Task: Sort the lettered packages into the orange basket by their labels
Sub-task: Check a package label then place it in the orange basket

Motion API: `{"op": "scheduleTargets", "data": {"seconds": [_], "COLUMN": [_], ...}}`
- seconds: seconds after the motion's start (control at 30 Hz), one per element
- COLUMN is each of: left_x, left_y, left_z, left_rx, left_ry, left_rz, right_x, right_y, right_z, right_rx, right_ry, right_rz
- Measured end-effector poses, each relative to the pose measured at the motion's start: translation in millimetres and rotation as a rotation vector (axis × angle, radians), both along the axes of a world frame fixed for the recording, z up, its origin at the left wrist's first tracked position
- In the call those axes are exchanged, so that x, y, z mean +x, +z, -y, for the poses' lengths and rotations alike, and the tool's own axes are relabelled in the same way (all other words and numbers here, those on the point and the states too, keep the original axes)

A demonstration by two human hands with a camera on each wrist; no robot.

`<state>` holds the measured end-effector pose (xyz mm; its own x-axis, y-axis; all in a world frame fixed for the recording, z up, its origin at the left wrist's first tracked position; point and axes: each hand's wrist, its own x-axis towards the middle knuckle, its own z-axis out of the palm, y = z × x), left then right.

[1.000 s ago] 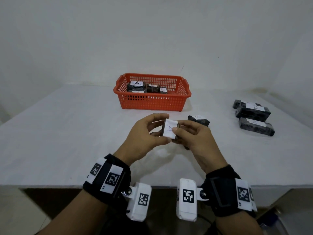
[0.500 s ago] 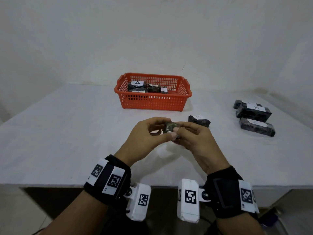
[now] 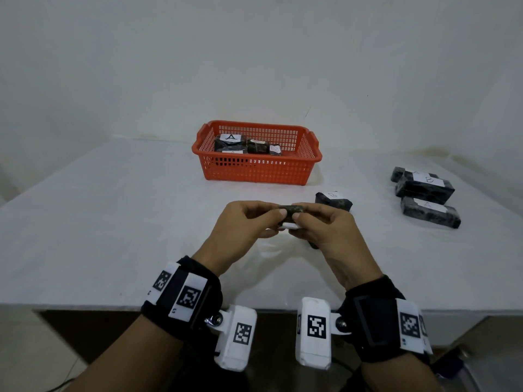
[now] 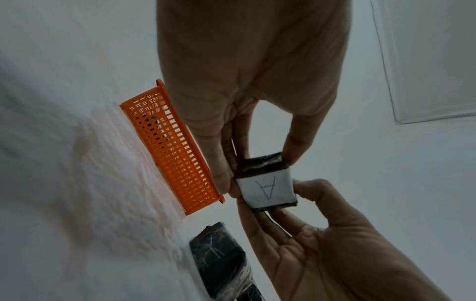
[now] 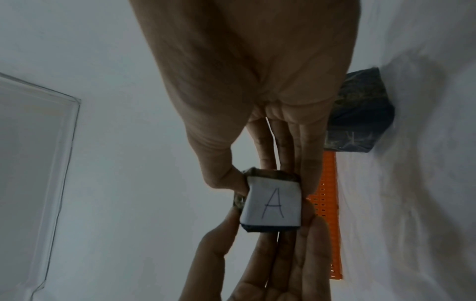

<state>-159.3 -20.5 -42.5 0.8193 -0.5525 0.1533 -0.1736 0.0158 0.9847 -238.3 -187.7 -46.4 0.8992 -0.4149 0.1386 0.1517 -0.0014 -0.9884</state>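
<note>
Both hands hold one small dark package (image 3: 291, 211) above the table's front middle. My left hand (image 3: 254, 219) pinches its left side and my right hand (image 3: 319, 222) pinches its right side. Its white label marked A (image 4: 268, 190) faces down toward the wrists; the same label (image 5: 273, 204) shows in the right wrist view. The orange basket (image 3: 256, 169) stands behind the hands, with several dark packages in it, one labelled A (image 3: 230, 138).
A dark package labelled B (image 3: 334, 200) lies just right of the hands. Three more dark packages (image 3: 424, 188) sit at the table's right side. The table's front edge (image 3: 85, 305) runs below my wrists.
The two hands have turned the package so its A label, which faced up toward the head camera, now faces down. The hands stayed in place.
</note>
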Motion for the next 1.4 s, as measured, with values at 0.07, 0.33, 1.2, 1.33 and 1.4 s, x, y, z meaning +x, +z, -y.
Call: {"op": "scheduleTargets", "data": {"seconds": [0.07, 0.33, 1.2, 1.33, 1.4], "left_x": [1, -1, 69, 114, 139], "left_y": [0, 1, 44, 66, 77], "left_z": [-1, 3, 50, 63, 69], "left_rx": [0.013, 0.027, 0.076, 0.14, 0.148], "left_ry": [0.03, -0.003, 0.132, 0.134, 0.148], "left_rz": [0.011, -0.033, 0.044, -0.057, -0.094], "right_x": [0, 0, 85, 134, 158], "right_y": [0, 1, 70, 84, 92], "right_z": [0, 2, 44, 58, 64], "right_rx": [0.005, -0.016, -0.095, -0.012, 0.011], "right_ry": [0.021, 0.014, 0.003, 0.047, 0.04], "right_rz": [-0.021, -0.027, -0.192, -0.24, -0.26]}}
